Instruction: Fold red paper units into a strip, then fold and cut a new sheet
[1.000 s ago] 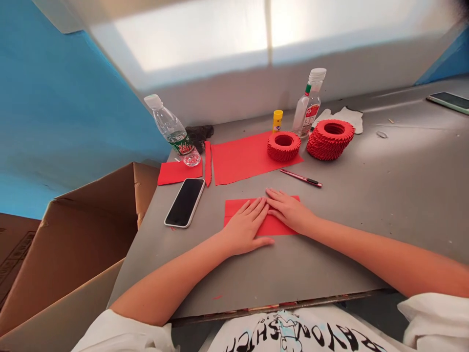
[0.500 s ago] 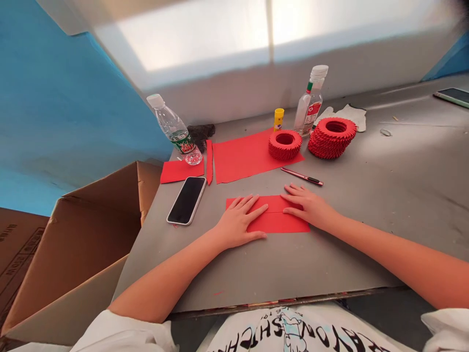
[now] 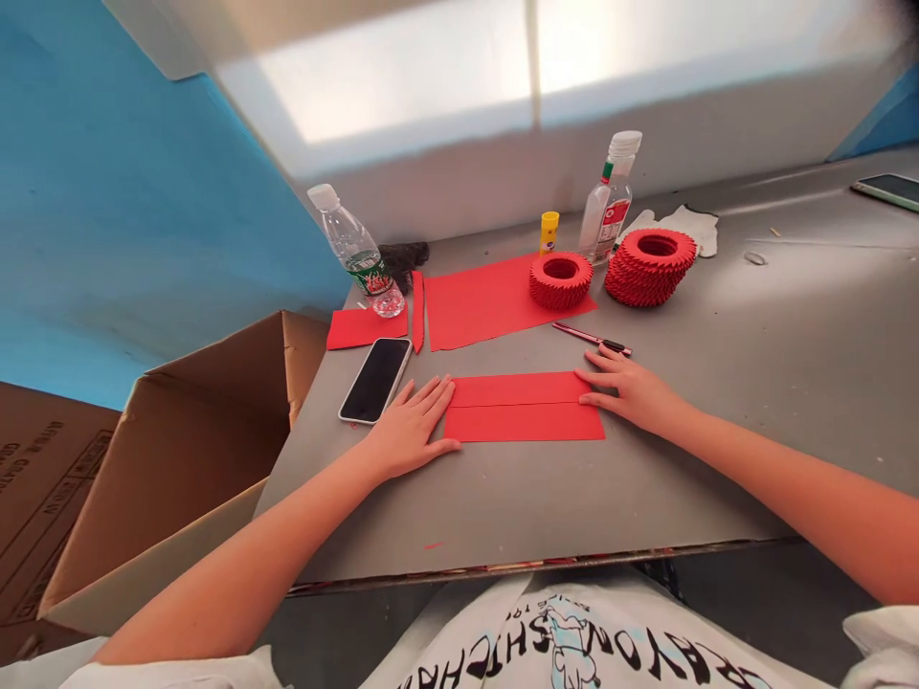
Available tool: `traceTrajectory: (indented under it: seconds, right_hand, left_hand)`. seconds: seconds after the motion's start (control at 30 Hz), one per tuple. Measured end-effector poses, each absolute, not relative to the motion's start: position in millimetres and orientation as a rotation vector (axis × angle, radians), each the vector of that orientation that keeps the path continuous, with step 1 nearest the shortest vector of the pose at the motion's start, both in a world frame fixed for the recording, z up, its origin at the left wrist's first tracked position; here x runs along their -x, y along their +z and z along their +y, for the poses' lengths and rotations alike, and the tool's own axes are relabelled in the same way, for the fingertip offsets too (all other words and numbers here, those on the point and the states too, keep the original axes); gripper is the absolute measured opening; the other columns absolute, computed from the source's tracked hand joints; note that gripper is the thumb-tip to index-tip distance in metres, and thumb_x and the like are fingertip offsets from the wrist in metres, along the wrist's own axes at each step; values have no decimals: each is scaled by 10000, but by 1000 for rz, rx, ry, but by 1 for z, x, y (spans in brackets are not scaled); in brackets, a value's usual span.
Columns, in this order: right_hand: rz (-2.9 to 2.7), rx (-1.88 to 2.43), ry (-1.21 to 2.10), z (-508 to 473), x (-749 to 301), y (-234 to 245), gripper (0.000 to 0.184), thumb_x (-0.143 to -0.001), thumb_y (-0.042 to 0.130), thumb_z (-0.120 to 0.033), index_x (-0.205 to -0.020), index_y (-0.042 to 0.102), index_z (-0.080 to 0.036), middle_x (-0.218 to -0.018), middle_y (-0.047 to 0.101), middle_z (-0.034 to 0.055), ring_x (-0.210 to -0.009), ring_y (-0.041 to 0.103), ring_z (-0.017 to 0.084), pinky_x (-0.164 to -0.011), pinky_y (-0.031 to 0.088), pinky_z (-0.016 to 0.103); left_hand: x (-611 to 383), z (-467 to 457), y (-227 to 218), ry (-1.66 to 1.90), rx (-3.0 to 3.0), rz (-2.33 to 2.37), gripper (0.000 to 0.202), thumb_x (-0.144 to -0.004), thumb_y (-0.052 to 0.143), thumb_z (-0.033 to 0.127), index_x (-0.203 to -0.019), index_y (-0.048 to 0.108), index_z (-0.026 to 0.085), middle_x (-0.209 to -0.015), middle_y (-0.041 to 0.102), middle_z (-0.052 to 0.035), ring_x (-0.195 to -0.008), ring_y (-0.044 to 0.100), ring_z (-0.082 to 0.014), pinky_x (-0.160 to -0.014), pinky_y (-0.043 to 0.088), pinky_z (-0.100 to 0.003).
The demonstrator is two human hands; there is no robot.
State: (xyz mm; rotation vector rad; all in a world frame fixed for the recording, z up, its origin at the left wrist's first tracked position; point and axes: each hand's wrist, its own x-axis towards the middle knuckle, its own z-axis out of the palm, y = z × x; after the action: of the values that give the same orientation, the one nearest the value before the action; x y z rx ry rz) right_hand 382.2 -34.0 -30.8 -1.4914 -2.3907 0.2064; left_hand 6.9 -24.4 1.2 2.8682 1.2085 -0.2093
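Note:
A folded red paper sheet [image 3: 524,410] lies flat on the grey table [image 3: 517,507], with a crease running lengthwise across it. My left hand [image 3: 409,431] rests palm-down at the sheet's left edge, fingertips just touching it, close to a black smartphone [image 3: 375,380]. My right hand [image 3: 632,392] lies flat at the sheet's right edge, with its fingertips on the paper and a pink craft knife [image 3: 593,337] just beyond them. Neither hand holds anything, and the fingers of both are spread.
Farther back lie a large red sheet [image 3: 495,301], red scraps [image 3: 366,329], and two red folded-paper rings [image 3: 561,280] [image 3: 650,270]. Two plastic bottles [image 3: 351,244] [image 3: 609,201] and a glue stick [image 3: 549,232] stand behind them. An open cardboard box [image 3: 208,431] stands left of the table.
My hands have slid apart, the left moving left toward the smartphone and the right moving right. The red sheet now shows fully between them, and its crease is plainly visible.

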Motion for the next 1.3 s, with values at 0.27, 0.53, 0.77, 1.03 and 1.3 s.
traceTrajectory:
  seconds: [0.27, 0.53, 0.77, 1.03, 1.3]
  right_hand:
    - [-2535, 1491, 298, -16, -342, 6, 469, -807, 498, -438, -1213, 529, -206, -1189, 569, 92, -1103, 503, 256, -879, 428, 387]
    - [-2751, 1501, 374, 6, -314, 16, 537, -655, 660, -439, -1111, 596, -164, -857, 607, 92, -780, 548, 226, -607, 364, 280]
    - [-2756, 1501, 210, -3, -312, 18, 162, -706, 606, -290, -823, 579, -183, -761, 565, 33, -676, 516, 163, -505, 274, 249]
    - [-2757, 1312, -85, -50, -313, 5, 174, -819, 395, -86, -827, 557, -149, -831, 587, 110, -754, 506, 209, -645, 336, 308]
    - [-2532, 1232, 58, -62, -316, -2, 164, -868, 427, -228, -904, 572, -162, -837, 605, 84, -804, 536, 202, -699, 423, 303]
  left_hand:
    - [-47, 0, 31, 89, -2816, 1305, 565, -904, 335, 442, -1363, 300, 115, -1402, 339, -109, -1297, 289, -222, -1053, 247, -335]
    - [-80, 26, 18, -103, -2759, 1117, 602, -754, 605, 412, -1286, 433, 189, -1071, 547, -94, -911, 548, -208, -783, 428, -287]
    - [-88, 16, 30, 2, -2903, 1184, 156, -751, 592, 266, -880, 611, 179, -888, 546, -69, -830, 511, -214, -695, 387, -299]
    - [-85, -35, 10, 60, -3005, 1185, 187, -879, 377, 223, -858, 547, 147, -816, 560, -81, -747, 519, -198, -650, 392, -306]
    - [-80, -44, 6, 319, -2894, 1128, 203, -894, 422, 278, -1026, 520, 160, -917, 585, -59, -841, 522, -176, -742, 439, -294]
